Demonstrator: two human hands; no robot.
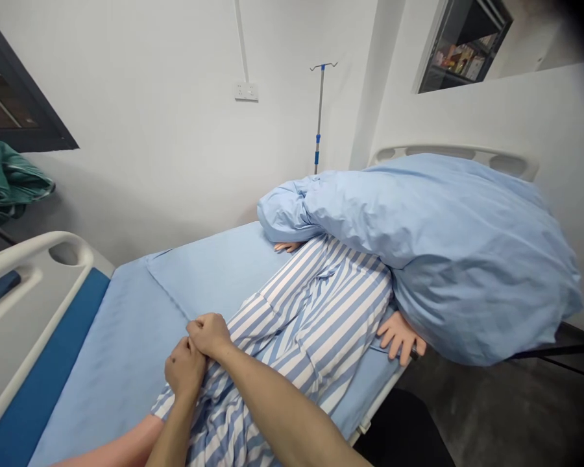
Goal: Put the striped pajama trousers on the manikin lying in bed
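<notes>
My left hand [185,368] is closed in a fist over the lower part of the blue-and-white striped trousers [292,324]. Touching it, my right hand [210,334] is also closed, at the far edge of the same trouser leg. Whatever their fingers hold is hidden. The trousers are on a figure lying along the bed, which looks like a manikin. One bare lower leg [126,447] shows at the bottom. A stiff, spread hand [401,337] of the figure rests at the near mattress edge. A bunched light blue quilt [448,240] covers its upper body.
The bed's blue sheet [141,331] spreads to the left, up to a cream footboard [43,259]. A headboard [511,162] stands beyond the quilt. By the wall is a drip stand [320,110]. Folded green cloth [10,178] lies at far left; the quilt overhangs the near side.
</notes>
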